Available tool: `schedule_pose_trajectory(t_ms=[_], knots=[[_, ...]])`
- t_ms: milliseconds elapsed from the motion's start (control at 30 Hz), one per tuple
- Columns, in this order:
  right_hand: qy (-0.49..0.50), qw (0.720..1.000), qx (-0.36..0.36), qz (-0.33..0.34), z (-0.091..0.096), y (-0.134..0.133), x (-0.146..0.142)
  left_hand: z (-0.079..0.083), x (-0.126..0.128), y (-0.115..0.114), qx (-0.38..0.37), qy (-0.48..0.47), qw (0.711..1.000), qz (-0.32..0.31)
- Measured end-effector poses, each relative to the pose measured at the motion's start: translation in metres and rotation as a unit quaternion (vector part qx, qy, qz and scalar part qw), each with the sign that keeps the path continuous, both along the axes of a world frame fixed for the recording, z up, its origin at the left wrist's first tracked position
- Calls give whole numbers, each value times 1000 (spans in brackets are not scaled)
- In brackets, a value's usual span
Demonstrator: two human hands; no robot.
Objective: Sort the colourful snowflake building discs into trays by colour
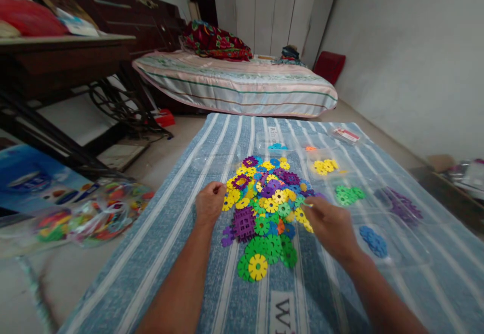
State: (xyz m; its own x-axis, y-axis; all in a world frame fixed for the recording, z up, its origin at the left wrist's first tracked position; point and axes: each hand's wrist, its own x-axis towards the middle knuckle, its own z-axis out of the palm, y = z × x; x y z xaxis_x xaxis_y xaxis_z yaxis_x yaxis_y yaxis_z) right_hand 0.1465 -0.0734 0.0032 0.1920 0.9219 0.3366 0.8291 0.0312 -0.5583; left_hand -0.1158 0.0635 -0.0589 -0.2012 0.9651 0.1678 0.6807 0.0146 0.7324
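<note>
A loose pile of plastic snowflake discs in yellow, green, blue, orange and purple lies on a striped blue cloth. Purple square pieces are mixed in. My left hand is at the pile's left edge beside yellow discs, its fingers curled closed; what is in them, if anything, is hidden. Over the right edge of the pile, my right hand has thumb and fingers pinched together. A thin pale green edge shows at those fingertips, too small to name.
Clear plastic trays on the right hold sorted yellow discs, green discs, purple pieces and blue discs. A small clear box sits at the far right corner. Bags of colourful pieces lie on the floor left; a bed stands behind.
</note>
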Motion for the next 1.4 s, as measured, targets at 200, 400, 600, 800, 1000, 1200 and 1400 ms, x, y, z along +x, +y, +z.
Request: schedule_pose_trajectory(t_ms=[200, 400, 600, 800, 1000, 1200, 1400], knots=[[-35, 968, -142, 205, -34, -43, -60, -2, 2, -1, 5, 4, 1000, -3], [-147, 944, -191, 223, -32, -49, -87, 0, 2, -3, 9, 9, 1000, -5], [-156, 940, -204, 224, -31, -47, -91, 0, 2, -2, 4, 5, 1000, -6], [-85, 955, -193, 207, -42, -52, -81, 1, 2, -3, 10, 11, 1000, -5], [-32, 958, -232, 165, -39, -53, -70, 1, 2, -3, 16, 11, 1000, -4], [114, 950, -255, 136, -32, -50, -61, 1, 0, -1, 9, 1, 1000, -7], [124, 988, -83, 45, 0, 0, -10, 6, -1, 0, 3, 14, 1000, -6]])
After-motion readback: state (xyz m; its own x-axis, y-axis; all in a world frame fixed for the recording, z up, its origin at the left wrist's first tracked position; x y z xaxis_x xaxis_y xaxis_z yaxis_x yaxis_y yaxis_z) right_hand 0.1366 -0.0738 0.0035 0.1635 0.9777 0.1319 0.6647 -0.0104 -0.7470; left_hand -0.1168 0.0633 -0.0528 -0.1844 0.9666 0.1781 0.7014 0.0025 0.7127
